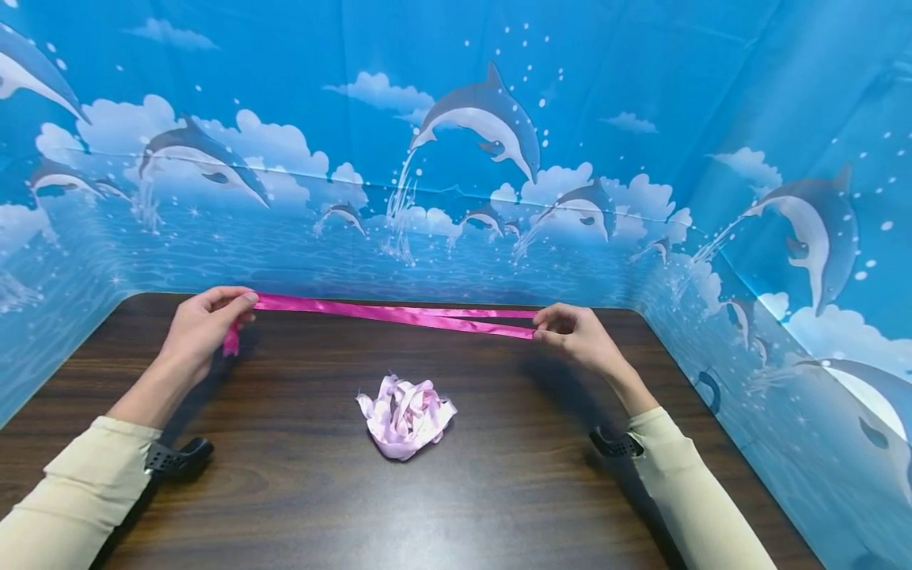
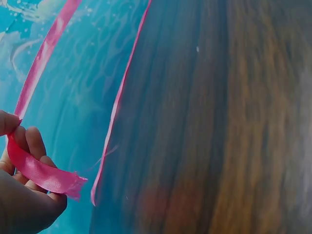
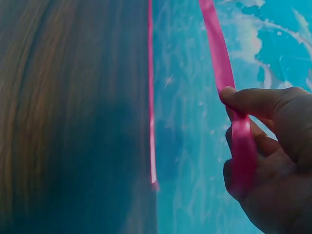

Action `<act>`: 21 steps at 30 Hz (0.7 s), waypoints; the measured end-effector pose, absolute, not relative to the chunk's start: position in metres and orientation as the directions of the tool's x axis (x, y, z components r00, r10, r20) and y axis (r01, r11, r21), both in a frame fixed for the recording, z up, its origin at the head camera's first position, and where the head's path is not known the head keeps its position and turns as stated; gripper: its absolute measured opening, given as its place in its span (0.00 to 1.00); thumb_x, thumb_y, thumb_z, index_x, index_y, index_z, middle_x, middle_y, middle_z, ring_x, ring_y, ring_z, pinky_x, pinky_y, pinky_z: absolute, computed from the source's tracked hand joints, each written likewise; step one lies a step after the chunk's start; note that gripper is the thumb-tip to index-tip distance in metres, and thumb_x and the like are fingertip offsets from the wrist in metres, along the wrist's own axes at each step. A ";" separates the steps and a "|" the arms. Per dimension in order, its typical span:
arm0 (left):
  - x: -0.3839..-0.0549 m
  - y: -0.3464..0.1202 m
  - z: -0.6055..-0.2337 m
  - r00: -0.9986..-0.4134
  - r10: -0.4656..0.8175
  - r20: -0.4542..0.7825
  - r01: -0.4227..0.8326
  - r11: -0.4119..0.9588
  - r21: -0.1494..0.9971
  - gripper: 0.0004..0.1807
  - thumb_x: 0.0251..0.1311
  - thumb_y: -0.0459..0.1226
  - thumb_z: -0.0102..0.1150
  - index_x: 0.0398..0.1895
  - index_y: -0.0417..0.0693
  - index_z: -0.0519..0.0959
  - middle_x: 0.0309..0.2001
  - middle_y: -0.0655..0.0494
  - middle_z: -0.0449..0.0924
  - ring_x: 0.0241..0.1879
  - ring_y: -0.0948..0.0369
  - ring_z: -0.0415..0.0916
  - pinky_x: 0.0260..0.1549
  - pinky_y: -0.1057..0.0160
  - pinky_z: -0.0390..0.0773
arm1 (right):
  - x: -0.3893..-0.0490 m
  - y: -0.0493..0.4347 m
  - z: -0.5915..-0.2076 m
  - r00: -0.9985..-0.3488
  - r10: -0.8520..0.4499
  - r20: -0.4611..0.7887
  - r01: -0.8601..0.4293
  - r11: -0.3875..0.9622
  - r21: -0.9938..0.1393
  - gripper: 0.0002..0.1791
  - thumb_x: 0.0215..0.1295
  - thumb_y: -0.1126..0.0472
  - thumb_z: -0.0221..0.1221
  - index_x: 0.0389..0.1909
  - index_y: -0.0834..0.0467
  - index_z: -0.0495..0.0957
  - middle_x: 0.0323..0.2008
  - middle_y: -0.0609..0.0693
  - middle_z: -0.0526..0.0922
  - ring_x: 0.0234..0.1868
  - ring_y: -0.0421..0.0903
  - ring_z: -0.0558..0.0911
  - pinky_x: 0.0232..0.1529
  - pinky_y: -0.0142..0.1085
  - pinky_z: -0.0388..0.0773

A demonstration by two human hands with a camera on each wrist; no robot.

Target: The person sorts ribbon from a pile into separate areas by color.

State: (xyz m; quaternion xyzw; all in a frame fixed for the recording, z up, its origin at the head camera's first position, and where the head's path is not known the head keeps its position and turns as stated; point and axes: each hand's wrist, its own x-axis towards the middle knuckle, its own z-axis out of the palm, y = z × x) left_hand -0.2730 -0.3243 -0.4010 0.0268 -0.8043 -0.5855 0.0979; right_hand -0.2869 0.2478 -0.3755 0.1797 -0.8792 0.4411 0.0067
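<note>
A hot pink satin ribbon (image 1: 306,303) is stretched between the two hands above the back of the table. My left hand (image 1: 199,328) pinches it between thumb and finger; a short frayed tail (image 2: 48,179) curls down past the fingers. At the other side my right hand (image 1: 584,342) pinches it the same way, with a tail (image 3: 243,156) hanging over the palm. A second pink strip (image 3: 151,122) runs along the table's back edge, its ends apart from both hands in the wrist views. A crumpled heap of pale pink ribbon (image 1: 406,416) lies between the forearms.
The dark wood-grain table (image 1: 321,491) reaches back to a blue dolphin-print curtain (image 1: 442,261), which also rises along both sides. Black wrist straps (image 1: 178,457) sit on both cream-sleeved forearms.
</note>
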 end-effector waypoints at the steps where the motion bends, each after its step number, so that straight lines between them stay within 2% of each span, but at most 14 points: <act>1: -0.274 -0.327 -0.403 -0.980 -0.161 0.119 0.063 0.317 0.946 0.28 0.67 0.56 0.62 0.58 0.44 0.78 0.36 0.69 0.82 0.39 0.66 0.79 0.32 0.69 0.77 | -0.288 0.249 -0.378 -0.938 -0.301 0.172 -0.320 0.558 -0.766 0.10 0.68 0.64 0.67 0.47 0.61 0.84 0.36 0.61 0.84 0.32 0.68 0.77 0.24 0.45 0.77; 5: -0.278 -0.335 -0.410 -0.984 -0.153 0.093 0.034 0.350 0.936 0.28 0.66 0.57 0.62 0.58 0.46 0.77 0.40 0.67 0.82 0.42 0.62 0.77 0.34 0.69 0.77 | -0.295 0.259 -0.388 -0.947 -0.255 0.195 -0.314 0.611 -0.727 0.07 0.67 0.63 0.68 0.44 0.58 0.85 0.38 0.57 0.85 0.35 0.58 0.79 0.31 0.39 0.76; 8: -0.281 -0.340 -0.415 -0.985 -0.152 0.077 0.016 0.367 0.930 0.28 0.66 0.57 0.63 0.57 0.47 0.76 0.40 0.65 0.83 0.41 0.60 0.76 0.33 0.69 0.77 | -0.301 0.267 -0.396 -0.956 -0.208 0.206 -0.291 0.627 -0.722 0.05 0.66 0.61 0.69 0.41 0.55 0.86 0.38 0.53 0.85 0.35 0.52 0.77 0.33 0.38 0.76; 14: -0.288 -0.348 -0.422 -0.983 -0.173 0.064 -0.002 0.358 0.934 0.28 0.65 0.57 0.64 0.57 0.46 0.76 0.41 0.66 0.84 0.39 0.69 0.79 0.37 0.71 0.78 | -0.309 0.278 -0.404 -0.965 -0.124 0.233 -0.256 0.656 -0.710 0.06 0.66 0.59 0.70 0.39 0.57 0.87 0.38 0.52 0.86 0.38 0.50 0.76 0.37 0.42 0.74; 19: -0.293 -0.354 -0.426 -0.986 -0.161 0.035 -0.030 0.385 0.922 0.35 0.65 0.59 0.61 0.62 0.41 0.75 0.48 0.58 0.83 0.41 0.68 0.79 0.40 0.70 0.78 | -0.318 0.284 -0.407 -0.968 -0.072 0.240 -0.223 0.686 -0.693 0.08 0.67 0.57 0.69 0.39 0.58 0.87 0.39 0.52 0.87 0.41 0.51 0.76 0.41 0.45 0.73; 21: -0.295 -0.356 -0.427 -0.988 -0.153 0.023 -0.042 0.404 0.914 0.36 0.66 0.60 0.59 0.64 0.40 0.74 0.49 0.57 0.82 0.42 0.68 0.79 0.40 0.69 0.79 | -0.323 0.285 -0.409 -0.972 -0.068 0.226 -0.209 0.690 -0.693 0.08 0.68 0.56 0.68 0.40 0.58 0.87 0.40 0.53 0.87 0.42 0.51 0.77 0.42 0.46 0.73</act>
